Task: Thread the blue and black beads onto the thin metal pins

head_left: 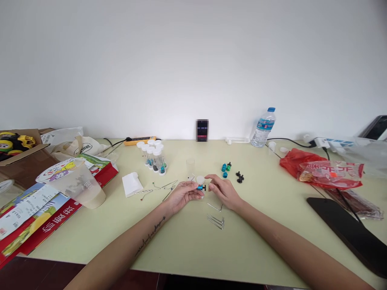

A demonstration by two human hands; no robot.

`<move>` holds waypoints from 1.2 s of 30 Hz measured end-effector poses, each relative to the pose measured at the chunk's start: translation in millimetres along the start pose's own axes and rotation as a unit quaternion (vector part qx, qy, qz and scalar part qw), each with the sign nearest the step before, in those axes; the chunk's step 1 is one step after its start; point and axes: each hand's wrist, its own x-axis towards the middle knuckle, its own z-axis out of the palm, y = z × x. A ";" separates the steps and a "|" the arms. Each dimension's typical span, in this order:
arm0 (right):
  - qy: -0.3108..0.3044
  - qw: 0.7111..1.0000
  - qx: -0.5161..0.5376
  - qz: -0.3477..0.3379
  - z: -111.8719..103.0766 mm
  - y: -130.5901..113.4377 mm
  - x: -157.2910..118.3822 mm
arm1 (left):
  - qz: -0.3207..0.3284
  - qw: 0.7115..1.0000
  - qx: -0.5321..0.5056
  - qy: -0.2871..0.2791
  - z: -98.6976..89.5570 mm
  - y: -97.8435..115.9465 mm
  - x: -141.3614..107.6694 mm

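Note:
Between the thumb and fingers of my left hand (184,194) is a small blue metal part (200,187) with a black thumbscrew (204,187) standing out of its right end. Just to the right is my right hand (223,191), its index finger and thumb apart with nothing seen between them. A white cap (200,179) and a clear uncapped tube (190,166) are just beyond my hands. Bent hex keys (215,220) lie close to my right wrist. Loose blue and green parts (225,168) and black thumbscrews (240,177) rest farther right.
Several capped tubes (157,161) stand at back left, near a white paper packet (132,184) and thin metal rods (151,190). A plastic cup (87,189) leans over red packaging (65,213) at left. A water bottle (263,129), red bag (329,169) and black pad (344,229) are right.

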 end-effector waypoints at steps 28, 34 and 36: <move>-0.014 0.966 -0.189 -0.177 1.1 -2.3 1.4 | -0.004 1.000 0.009 -0.014 -0.7 -2.8 2.8; -0.014 0.968 -0.183 -0.172 0.7 -6.6 -2.6 | -0.005 1.000 0.015 -0.021 1.0 -2.8 0.4; -0.015 0.969 -0.183 -0.167 1.3 -6.7 -3.7 | -0.004 1.000 0.011 -0.016 1.1 -2.8 0.5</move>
